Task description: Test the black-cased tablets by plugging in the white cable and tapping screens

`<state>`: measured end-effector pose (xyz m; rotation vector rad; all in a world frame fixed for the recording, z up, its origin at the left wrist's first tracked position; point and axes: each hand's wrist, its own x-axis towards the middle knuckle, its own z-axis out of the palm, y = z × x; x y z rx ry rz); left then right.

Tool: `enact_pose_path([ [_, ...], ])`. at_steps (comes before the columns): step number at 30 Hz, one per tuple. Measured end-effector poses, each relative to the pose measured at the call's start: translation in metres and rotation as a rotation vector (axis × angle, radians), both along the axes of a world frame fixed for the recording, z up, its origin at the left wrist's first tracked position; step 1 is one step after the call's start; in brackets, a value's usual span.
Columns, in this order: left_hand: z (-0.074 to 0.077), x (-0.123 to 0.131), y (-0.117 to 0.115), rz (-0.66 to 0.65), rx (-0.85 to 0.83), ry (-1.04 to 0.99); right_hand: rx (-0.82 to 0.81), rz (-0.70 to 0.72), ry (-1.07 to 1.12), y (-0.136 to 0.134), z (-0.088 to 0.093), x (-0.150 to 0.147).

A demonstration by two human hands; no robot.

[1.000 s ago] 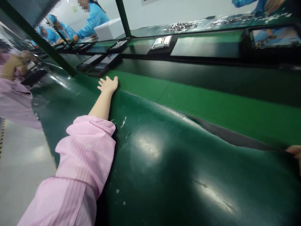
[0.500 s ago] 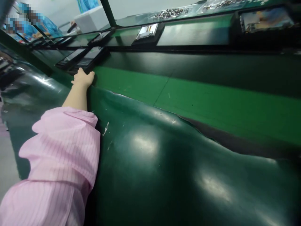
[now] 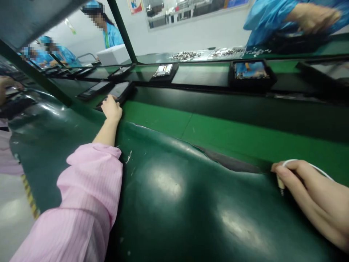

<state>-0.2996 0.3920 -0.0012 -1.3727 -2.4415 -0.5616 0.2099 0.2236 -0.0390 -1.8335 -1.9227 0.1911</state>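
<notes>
My left hand (image 3: 111,109) reaches out to the far left, its fingers bent over the near edge of a black tray (image 3: 127,94) that carries a flat grey-screened device (image 3: 120,88). Part of the tray's near end is hidden behind the hand. At the right, my right hand (image 3: 308,193) pinches a thin white cable (image 3: 321,171) with an audio-type jack plug (image 3: 281,189) hanging below the fingertips. The plug's metal tip points down over the dark green mat (image 3: 201,203) and touches nothing that I can see.
A green conveyor belt (image 3: 218,131) runs across. Beside the held tray lies another dark tray (image 3: 94,90). Several trays with opened devices, including one with a blue panel (image 3: 251,70), line the far lane. Small metal parts (image 3: 187,55) lie beyond. Co-workers in blue sit opposite; a green post (image 3: 122,31) stands left.
The view has tilted up and shifted. My left hand's fingers, spread beside the tray before, are now closed on its edge. My right hand with the cable has come into view.
</notes>
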Motion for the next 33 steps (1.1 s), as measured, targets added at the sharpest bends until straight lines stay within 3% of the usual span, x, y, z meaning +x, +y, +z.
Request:
enact_pose_path([
  [3, 0.000, 0.022, -0.010, -0.110, 0.055, 0.033, -0.118, 0.097, 0.084, 0.003, 0.014, -0.011],
  [6, -0.002, 0.055, -0.022, -0.261, 0.055, 0.043, -0.096, 0.124, 0.100, 0.005, 0.021, -0.016],
  [11, -0.011, 0.140, -0.073, -0.504, 0.041, 0.008, 0.020, 0.086, 0.148, 0.008, 0.023, -0.020],
  [14, -0.018, 0.193, -0.131, -0.669, 0.045, -0.004, 0.208, 0.048, 0.219, 0.003, 0.023, -0.020],
  [17, -0.027, 0.236, -0.203, -0.871, 0.055, -0.012, 0.357, -0.070, 0.352, -0.010, 0.020, -0.018],
  [22, -0.041, 0.288, -0.336, -1.184, 0.092, -0.067, 0.458, -0.268, 0.697, -0.036, 0.015, -0.003],
  [25, -0.044, 0.313, -0.408, -1.295, 0.124, -0.143, 0.484, -0.332, 0.899, -0.047, 0.020, 0.011],
  [27, -0.043, 0.324, -0.446, -1.333, 0.189, -0.222, 0.377, -0.335, 1.034, -0.053, 0.027, 0.016],
  [29, -0.039, 0.329, -0.471, -1.363, 0.220, -0.299, 0.119, -0.268, 1.163, -0.061, 0.034, 0.013],
  [31, -0.032, 0.324, -0.483, -1.388, 0.204, -0.391, -0.142, -0.177, 1.229, -0.069, 0.039, 0.002],
  [33, -0.023, 0.311, -0.483, -1.367, 0.183, -0.455, -0.278, -0.127, 1.246, -0.076, 0.041, -0.011],
])
